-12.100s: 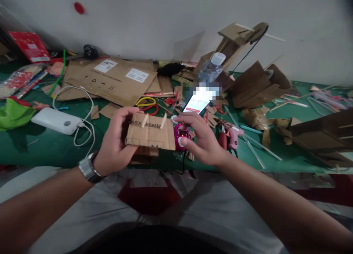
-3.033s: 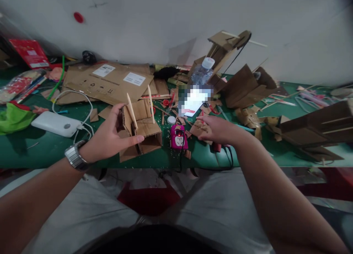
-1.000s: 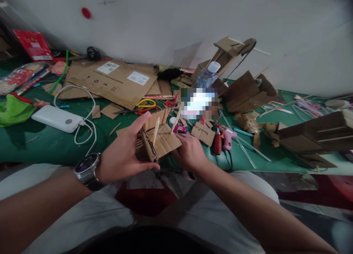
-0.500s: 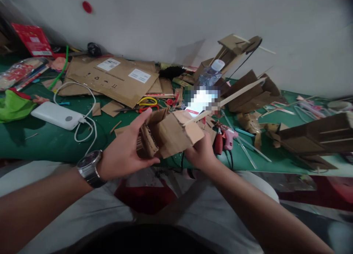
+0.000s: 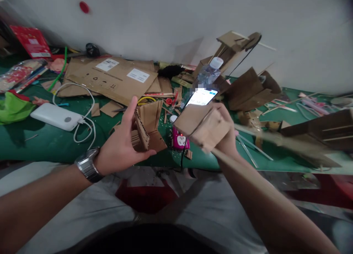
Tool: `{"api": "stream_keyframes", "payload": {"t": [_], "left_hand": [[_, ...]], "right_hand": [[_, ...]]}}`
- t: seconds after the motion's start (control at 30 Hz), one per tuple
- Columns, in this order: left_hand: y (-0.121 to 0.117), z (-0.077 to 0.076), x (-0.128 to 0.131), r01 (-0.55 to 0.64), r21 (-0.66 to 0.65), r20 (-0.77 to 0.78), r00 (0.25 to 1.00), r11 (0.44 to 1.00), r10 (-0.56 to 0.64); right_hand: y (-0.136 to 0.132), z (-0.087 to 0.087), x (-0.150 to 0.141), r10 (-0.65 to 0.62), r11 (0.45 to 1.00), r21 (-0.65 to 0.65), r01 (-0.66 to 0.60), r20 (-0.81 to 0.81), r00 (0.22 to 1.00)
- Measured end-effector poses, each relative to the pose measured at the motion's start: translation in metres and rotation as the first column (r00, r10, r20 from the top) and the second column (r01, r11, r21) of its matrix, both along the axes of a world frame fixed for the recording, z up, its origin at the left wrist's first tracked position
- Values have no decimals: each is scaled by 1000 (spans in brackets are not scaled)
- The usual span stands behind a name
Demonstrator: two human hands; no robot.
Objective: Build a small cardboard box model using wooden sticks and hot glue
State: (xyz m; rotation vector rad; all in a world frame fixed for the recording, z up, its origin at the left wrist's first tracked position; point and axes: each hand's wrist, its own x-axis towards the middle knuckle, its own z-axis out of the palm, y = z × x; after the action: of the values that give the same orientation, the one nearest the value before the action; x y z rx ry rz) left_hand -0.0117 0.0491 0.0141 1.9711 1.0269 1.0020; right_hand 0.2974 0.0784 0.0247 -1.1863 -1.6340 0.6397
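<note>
Two hands show in my head view, over a green table (image 5: 24, 145). My left hand (image 5: 116, 147) spreads thumb and fingers around a wall of an open cardboard box (image 5: 151, 116), probably to steady it; whether they press, I cannot tell. My right hand (image 5: 228, 140) is clamped on a cardboard block (image 5: 190, 119), raised and apart from the box, its blurred sticks (image 5: 268, 138) pointing right, seemingly to give them room. The phone (image 5: 202, 97) faces me beyond the block, likely for reading; a purple socket (image 5: 180, 140) sits between box and block
</note>
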Motion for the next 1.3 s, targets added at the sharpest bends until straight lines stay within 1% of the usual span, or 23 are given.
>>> {"api": "stream_keyframes", "payload": {"t": [0.1,0.2,0.4,0.5,0.57,0.67,0.77,0.9,1.07,1.2,1.3], "left_hand": [[-2,4,1,33,-90,9,999,995,-32],[-2,5,1,65,-111,-6,998,992,-66],[1,2,-2,124,-138,-97,986,983,-138],[3,0,-3,95,-150,-187,975,984,-123],[5,-2,-4,74,-153,-228,968,985,-108],[8,-7,-5,63,-145,-246,964,987,-98],[10,-13,-5,45,-140,-264,961,989,-81],[10,-17,-3,47,-137,-270,959,989,-83],[10,-20,-4,62,-74,-285,955,995,-81],[10,-21,-6,108,-60,-275,954,992,-120],[10,-17,-6,163,-44,-251,953,986,-168]], "right_hand": [[1,10,1,-59,997,57,59,-3,998],[3,15,1,-126,982,147,119,38,991],[3,12,5,-227,940,288,184,125,966],[0,12,6,-240,917,366,159,187,953],[-1,14,5,-226,916,380,129,224,948],[-3,17,2,-220,905,411,106,239,946],[-4,17,1,-229,895,431,113,226,947],[-10,17,-1,-231,885,454,103,235,944],[-18,17,-6,-273,853,510,106,265,925],[-21,12,-10,-222,808,589,10,288,932],[-23,10,-14,-234,787,617,-3,303,924]]}}
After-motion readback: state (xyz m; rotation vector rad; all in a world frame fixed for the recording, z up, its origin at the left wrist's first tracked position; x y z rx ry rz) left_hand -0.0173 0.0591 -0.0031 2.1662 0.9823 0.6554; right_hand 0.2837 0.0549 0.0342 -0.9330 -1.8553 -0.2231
